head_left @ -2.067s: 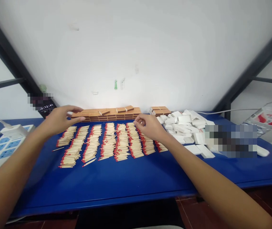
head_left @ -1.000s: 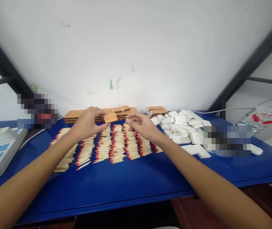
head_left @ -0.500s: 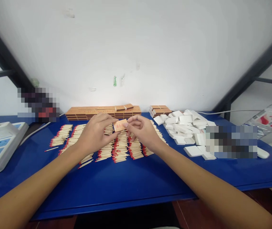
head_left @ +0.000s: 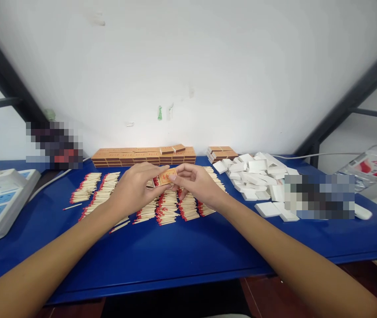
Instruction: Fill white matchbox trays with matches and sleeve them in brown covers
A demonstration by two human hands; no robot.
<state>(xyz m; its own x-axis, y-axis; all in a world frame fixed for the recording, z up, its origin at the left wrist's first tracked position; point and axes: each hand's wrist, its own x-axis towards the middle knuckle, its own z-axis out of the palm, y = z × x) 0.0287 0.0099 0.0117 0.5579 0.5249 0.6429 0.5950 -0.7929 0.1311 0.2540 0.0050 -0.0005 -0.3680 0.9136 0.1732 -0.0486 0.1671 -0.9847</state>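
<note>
Between both hands, above the rows of matches, is a small orange matchbox [head_left: 167,176] with red print. My left hand [head_left: 137,185] pinches its left end, where the inner tray sticks out a little and red match heads show. My right hand [head_left: 197,183] grips the sleeve's right end between thumb and fingers. Below lie several piles of loose matches [head_left: 166,210] with red heads and pale sticks, partly hidden by my hands. At the back stands a long stack of orange matchboxes [head_left: 115,155], with two loose ones [head_left: 171,149] on top.
Right of the matches lies a heap of white matchbox trays [head_left: 253,174], with a shorter matchbox stack [head_left: 221,153] behind it. A white power strip [head_left: 19,203] sits at the left edge of the blue table [head_left: 162,260]. A plastic package [head_left: 374,165] is at far right.
The matchbox was closed-looking before; now its tray shows at the left end with match heads visible. Both hands stay nearly in place.
</note>
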